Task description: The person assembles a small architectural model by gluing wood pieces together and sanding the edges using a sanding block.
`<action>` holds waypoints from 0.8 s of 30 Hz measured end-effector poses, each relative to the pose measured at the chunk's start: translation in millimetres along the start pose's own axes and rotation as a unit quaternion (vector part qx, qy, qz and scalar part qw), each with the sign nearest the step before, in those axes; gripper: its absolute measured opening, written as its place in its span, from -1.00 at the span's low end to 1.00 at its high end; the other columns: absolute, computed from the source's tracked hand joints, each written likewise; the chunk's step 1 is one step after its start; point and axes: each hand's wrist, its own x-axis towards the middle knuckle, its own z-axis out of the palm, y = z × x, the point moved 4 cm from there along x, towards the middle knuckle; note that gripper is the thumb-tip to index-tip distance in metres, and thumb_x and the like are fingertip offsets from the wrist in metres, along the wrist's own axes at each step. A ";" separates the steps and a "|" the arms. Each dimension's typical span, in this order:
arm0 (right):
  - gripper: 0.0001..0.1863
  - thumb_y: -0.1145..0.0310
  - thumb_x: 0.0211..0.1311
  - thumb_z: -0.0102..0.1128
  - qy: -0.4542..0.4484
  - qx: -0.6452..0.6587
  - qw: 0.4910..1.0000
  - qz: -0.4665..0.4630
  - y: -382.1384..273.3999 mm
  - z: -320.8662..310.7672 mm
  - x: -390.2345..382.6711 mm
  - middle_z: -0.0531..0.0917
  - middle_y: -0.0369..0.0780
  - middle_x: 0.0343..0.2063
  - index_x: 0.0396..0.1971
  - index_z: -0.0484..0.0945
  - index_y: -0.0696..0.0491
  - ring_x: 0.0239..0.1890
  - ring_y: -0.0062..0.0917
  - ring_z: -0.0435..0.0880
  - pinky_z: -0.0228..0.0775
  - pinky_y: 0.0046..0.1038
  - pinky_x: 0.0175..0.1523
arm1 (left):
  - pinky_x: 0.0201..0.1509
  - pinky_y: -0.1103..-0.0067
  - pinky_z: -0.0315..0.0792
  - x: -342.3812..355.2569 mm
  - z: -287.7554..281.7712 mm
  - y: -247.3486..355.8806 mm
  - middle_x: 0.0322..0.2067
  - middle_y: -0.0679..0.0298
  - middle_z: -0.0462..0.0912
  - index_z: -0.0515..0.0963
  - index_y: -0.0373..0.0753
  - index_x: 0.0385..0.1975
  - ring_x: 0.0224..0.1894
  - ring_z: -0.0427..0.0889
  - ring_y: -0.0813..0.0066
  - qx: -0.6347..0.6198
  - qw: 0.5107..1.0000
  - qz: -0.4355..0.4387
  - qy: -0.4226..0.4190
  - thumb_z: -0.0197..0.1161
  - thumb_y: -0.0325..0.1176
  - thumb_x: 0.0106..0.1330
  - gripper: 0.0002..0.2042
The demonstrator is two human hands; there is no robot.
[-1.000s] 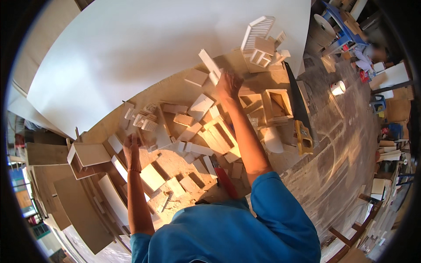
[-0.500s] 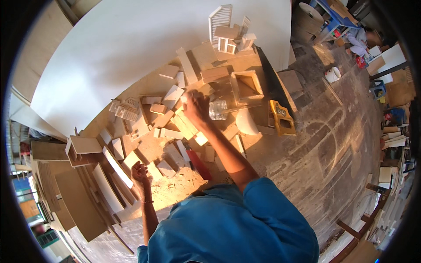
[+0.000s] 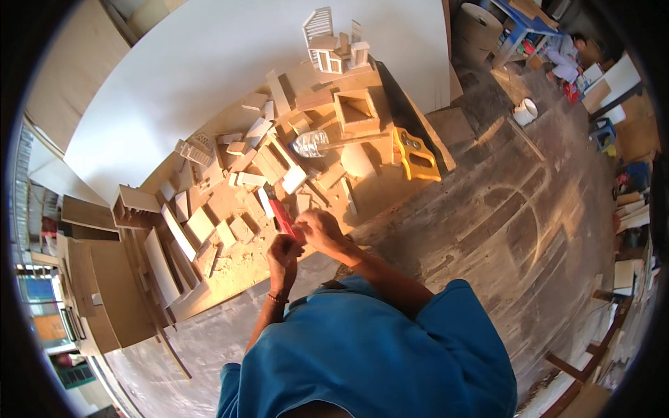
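Close together at the table's near edge, my left hand [image 3: 282, 252] and my right hand [image 3: 320, 230] have their fingers curled and drawn in. What they pinch, if anything, is too small or hidden to make out. Right beside the fingertips lies a long red object [image 3: 281, 214], partly covered by my hands; a pale strip [image 3: 265, 202] sits at its far end. Beyond them are a small open wooden box [image 3: 270, 161], a pale wood block [image 3: 294, 179] and a clear plastic bottle [image 3: 309, 143] on its side.
Wood offcuts and shavings litter the worktable [image 3: 230, 268]. A square wooden frame box [image 3: 357, 113] and a yellow-handled saw [image 3: 414, 155] lie toward the right. Small slatted wooden models [image 3: 327, 52] stand at the back. Boards [image 3: 115, 292] lean at left; a white bucket [image 3: 525, 111] is on the floor.
My right hand has drawn back from the middle of the table toward me. My left hand has moved right, and the two now meet beside the red object.
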 end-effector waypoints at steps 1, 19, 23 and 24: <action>-0.91 0.39 -0.03 0.21 -0.018 0.014 0.999 0.032 5.2 -2.0 -19.1 0.58 -0.11 -0.61 -0.58 0.54 0.09 -0.50 -0.23 0.57 0.37 -0.33 -0.40 | -0.42 0.66 0.37 -11.1 3.8 0.6 -0.61 0.29 0.51 0.46 -0.36 -0.48 -0.54 0.48 0.58 -0.008 1.000 -0.017 -0.021 0.15 -0.53 0.10 -0.96; -0.63 0.21 0.37 -0.18 0.083 0.426 0.865 0.253 -60.6 -105.0 -370.4 0.57 -0.22 -0.29 -0.13 0.43 0.23 -0.22 -0.60 0.51 0.34 -0.54 -0.03 | -0.70 0.75 0.12 -316.3 141.8 -72.0 -0.72 0.48 0.19 0.37 -0.15 -0.24 -0.78 0.14 0.70 -0.518 0.729 -0.391 -0.218 -0.18 -0.16 0.41 -0.76; -0.67 0.18 0.36 -0.19 0.178 0.506 0.799 0.270 -49.7 -145.0 -407.7 0.50 -0.29 -0.54 -0.33 0.43 0.14 -0.46 -0.67 0.45 0.32 -0.63 -0.31 | -0.71 0.76 0.11 -368.8 194.8 -56.0 -0.74 0.47 0.21 0.37 -0.04 -0.08 -0.80 0.13 0.69 -0.480 0.729 -0.414 -0.258 -0.15 -0.10 0.39 -0.73; -0.67 0.18 0.36 -0.19 0.176 0.508 0.800 0.267 -47.2 -159.5 -419.5 0.50 -0.29 -0.54 -0.33 0.43 0.14 -0.46 -0.67 0.45 0.32 -0.63 -0.31 | -0.71 0.76 0.11 -378.8 209.2 -57.6 -0.74 0.47 0.21 0.37 -0.04 -0.08 -0.80 0.13 0.69 -0.479 0.732 -0.410 -0.258 -0.15 -0.10 0.39 -0.73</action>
